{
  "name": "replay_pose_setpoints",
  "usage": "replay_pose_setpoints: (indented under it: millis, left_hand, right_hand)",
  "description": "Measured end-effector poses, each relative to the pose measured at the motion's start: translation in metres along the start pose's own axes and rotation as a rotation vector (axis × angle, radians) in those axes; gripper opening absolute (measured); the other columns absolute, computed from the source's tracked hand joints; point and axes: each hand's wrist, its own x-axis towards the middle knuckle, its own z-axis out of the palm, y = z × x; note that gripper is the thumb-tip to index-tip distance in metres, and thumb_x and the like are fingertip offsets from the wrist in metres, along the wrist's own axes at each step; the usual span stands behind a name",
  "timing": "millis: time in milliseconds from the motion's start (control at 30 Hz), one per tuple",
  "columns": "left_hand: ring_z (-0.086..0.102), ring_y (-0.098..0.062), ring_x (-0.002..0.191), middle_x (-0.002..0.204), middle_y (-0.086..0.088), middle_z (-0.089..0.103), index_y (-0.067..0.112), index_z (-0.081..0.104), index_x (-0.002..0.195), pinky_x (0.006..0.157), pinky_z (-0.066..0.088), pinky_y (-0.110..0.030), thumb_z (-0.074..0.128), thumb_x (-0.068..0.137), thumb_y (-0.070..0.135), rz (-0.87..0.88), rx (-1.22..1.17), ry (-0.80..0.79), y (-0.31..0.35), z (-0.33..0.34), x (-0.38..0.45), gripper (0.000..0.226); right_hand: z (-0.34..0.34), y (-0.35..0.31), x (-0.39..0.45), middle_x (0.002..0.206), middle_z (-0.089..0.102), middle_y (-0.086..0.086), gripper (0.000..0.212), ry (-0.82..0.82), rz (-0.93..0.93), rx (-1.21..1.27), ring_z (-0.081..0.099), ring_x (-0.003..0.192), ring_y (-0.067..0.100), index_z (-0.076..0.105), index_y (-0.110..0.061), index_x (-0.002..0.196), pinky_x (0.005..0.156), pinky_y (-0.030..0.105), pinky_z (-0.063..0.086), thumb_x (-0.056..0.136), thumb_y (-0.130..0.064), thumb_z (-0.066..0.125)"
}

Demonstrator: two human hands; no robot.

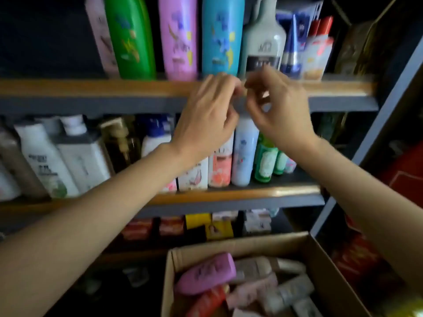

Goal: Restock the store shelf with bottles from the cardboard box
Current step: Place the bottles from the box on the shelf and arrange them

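Both my hands hover side by side in front of the upper shelf's wooden edge (91, 88). My left hand (206, 117) and my right hand (279, 106) have loosely curled fingers, and I see nothing held in either. Just behind them stand a tall blue bottle (220, 35) and a pale grey-white bottle (263, 42), beside a pink bottle (178, 37) and a green bottle (130, 37). The open cardboard box (240, 244) sits low at the right, with a pink bottle (206, 273) lying on top of several other bottles. The picture is blurred by motion.
The middle shelf (251, 193) is packed with white, peach and green bottles, and a light blue bottle (243, 152) stands below my hands. Small boxed goods (217, 225) fill the shelf under it. A grey upright post (377, 124) slants along the right.
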Motion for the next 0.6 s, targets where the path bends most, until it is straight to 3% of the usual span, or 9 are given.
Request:
replay_pose_setpoints:
  millis: [133, 200, 267, 333, 400, 433, 500, 600]
  left_hand:
    - [0.05, -0.028, 0.085, 0.089, -0.017, 0.056, -0.002, 0.054, 0.093, 0.072, 0.036, -0.03, 0.043, 0.071, 0.004, -0.072, -0.167, -0.378, 0.035, 0.04, -0.099, 0.026]
    - [0.055, -0.034, 0.088, 0.092, -0.018, 0.056, -0.002, 0.052, 0.097, 0.074, 0.04, -0.034, 0.039, 0.071, 0.011, -0.128, -0.191, -0.584, 0.048, 0.064, -0.155, 0.031]
    - [0.057, -0.037, 0.098, 0.102, -0.019, 0.056, 0.0, 0.05, 0.107, 0.081, 0.046, -0.041, 0.041, 0.074, 0.014, -0.182, -0.182, -0.8, 0.059, 0.079, -0.208, 0.036]
    - [0.05, -0.034, 0.112, 0.117, -0.016, 0.051, 0.002, 0.048, 0.118, 0.092, 0.041, -0.041, 0.049, 0.081, 0.01, -0.283, -0.203, -1.013, 0.066, 0.086, -0.253, 0.037]
    - [0.044, -0.027, 0.119, 0.127, -0.01, 0.047, 0.007, 0.045, 0.125, 0.097, 0.034, -0.032, 0.049, 0.088, 0.013, -0.351, -0.177, -1.19, 0.072, 0.088, -0.29, 0.037]
    - [0.043, -0.026, 0.121, 0.129, -0.009, 0.046, 0.009, 0.044, 0.126, 0.098, 0.033, -0.032, 0.048, 0.09, 0.014, -0.371, -0.157, -1.256, 0.075, 0.087, -0.303, 0.036]
    - [0.044, -0.026, 0.122, 0.131, -0.007, 0.046, 0.01, 0.042, 0.13, 0.097, 0.036, -0.033, 0.047, 0.091, 0.013, -0.432, -0.149, -1.35, 0.079, 0.084, -0.324, 0.039]
    - [0.047, -0.024, 0.12, 0.137, -0.006, 0.042, 0.011, 0.034, 0.138, 0.088, 0.039, -0.031, 0.048, 0.091, 0.012, -0.497, -0.11, -1.409, 0.082, 0.081, -0.343, 0.049]
  right_hand:
    - [0.008, 0.02, -0.095, 0.071, 0.065, 0.014, 0.02, -0.278, 0.197, 0.1, 0.061, 0.062, 0.03, 0.06, 0.002, 0.086, 0.06, 0.043, 0.049, 0.08, -0.009, 0.045]
    - [0.02, 0.031, -0.157, 0.073, 0.067, 0.018, 0.036, -0.58, 0.301, 0.074, 0.063, 0.065, 0.036, 0.063, 0.001, 0.085, 0.06, 0.041, 0.05, 0.08, -0.022, 0.036]
    - [0.031, 0.036, -0.223, 0.089, 0.069, 0.02, 0.046, -1.011, 0.359, -0.007, 0.065, 0.083, 0.037, 0.066, -0.001, 0.089, 0.071, 0.041, 0.047, 0.081, -0.03, 0.031]
    - [0.037, 0.034, -0.281, 0.107, 0.067, 0.015, 0.04, -1.344, 0.459, -0.065, 0.062, 0.101, 0.032, 0.066, -0.007, 0.101, 0.084, 0.036, 0.045, 0.088, -0.027, 0.034]
    - [0.042, 0.032, -0.33, 0.117, 0.061, 0.01, 0.028, -1.6, 0.531, -0.039, 0.057, 0.111, 0.026, 0.062, -0.009, 0.109, 0.091, 0.033, 0.042, 0.093, -0.021, 0.042]
    - [0.044, 0.029, -0.348, 0.122, 0.058, 0.009, 0.027, -1.726, 0.543, 0.012, 0.054, 0.116, 0.025, 0.059, -0.009, 0.115, 0.095, 0.033, 0.04, 0.093, -0.02, 0.048]
    - [0.046, 0.02, -0.375, 0.133, 0.049, 0.005, 0.043, -1.977, 0.567, 0.14, 0.045, 0.126, 0.022, 0.052, -0.01, 0.129, 0.102, 0.031, 0.037, 0.089, -0.024, 0.061]
    - [0.058, 0.003, -0.405, 0.138, 0.044, 0.004, 0.058, -2.27, 0.348, 0.179, 0.04, 0.128, 0.022, 0.048, -0.012, 0.133, 0.101, 0.029, 0.036, 0.083, -0.031, 0.068]
